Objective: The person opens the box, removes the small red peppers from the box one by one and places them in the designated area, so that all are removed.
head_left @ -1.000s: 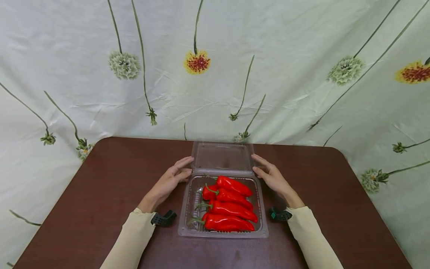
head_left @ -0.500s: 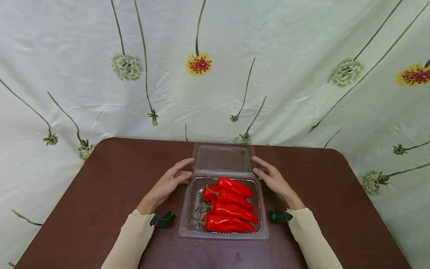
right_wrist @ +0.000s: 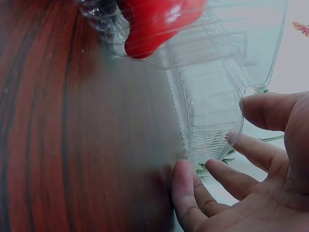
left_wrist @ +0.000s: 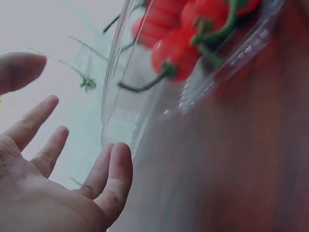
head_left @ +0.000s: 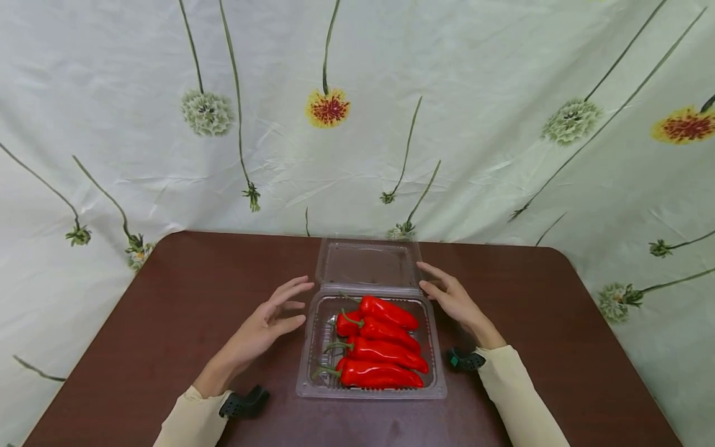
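A clear plastic clamshell container (head_left: 371, 392) sits mid-table with its lid (head_left: 368, 264) folded back away from me. Several red peppers (head_left: 385, 352) with green stems lie across its tray. My left hand (head_left: 251, 332) is off to the left of the tray, fingers spread and holding nothing; the left wrist view has its fingertips (left_wrist: 120, 157) close to the clear plastic wall. On the other side, my right hand (head_left: 458, 304) is at the lid's right edge with fingers extended. In the right wrist view its thumb (right_wrist: 263, 110) meets the lid's edge, the other fingers beside the plastic.
The dark brown table (head_left: 212, 285) extends to both sides of the container. Behind it hangs a pale cloth (head_left: 480, 112) printed with flowers, close to the table's far edge. Dark bands (head_left: 244, 402) circle both wrists over cream sleeves.
My left hand has left the lid's left edge, moving left and toward me, its fingers spreading. The right hand stays at the lid; the container and peppers have not moved.
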Demonstrator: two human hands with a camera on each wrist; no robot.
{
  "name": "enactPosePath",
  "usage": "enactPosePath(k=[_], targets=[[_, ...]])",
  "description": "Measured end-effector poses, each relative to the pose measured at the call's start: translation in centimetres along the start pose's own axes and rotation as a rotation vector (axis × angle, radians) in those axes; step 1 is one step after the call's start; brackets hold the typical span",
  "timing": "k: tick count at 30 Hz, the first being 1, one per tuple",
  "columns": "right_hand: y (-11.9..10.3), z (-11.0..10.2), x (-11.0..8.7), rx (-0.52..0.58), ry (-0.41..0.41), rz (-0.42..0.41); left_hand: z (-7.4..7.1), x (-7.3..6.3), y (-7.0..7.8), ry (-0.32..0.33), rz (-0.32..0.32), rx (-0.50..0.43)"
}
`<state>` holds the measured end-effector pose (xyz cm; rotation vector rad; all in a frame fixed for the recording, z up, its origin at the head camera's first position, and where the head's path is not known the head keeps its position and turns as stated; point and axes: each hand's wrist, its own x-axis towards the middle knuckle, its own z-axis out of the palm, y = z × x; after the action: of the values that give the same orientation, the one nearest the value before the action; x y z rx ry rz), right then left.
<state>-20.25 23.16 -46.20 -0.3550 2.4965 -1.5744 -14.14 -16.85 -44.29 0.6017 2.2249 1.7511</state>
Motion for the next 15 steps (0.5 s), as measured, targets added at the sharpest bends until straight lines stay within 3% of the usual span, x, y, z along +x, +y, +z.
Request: enactPosePath(k=[9,15], targets=[[-0.1,0.0,-0.1,-0.005,-0.003,0.008,1.9,-2.5,-0.6,-0.099,0.093,-0.212],[-0.1,0.0,-0.2,-0.014,-0.001,0.0,2.8,-2.9,-1.6,-0.198,0.09,-0.29]])
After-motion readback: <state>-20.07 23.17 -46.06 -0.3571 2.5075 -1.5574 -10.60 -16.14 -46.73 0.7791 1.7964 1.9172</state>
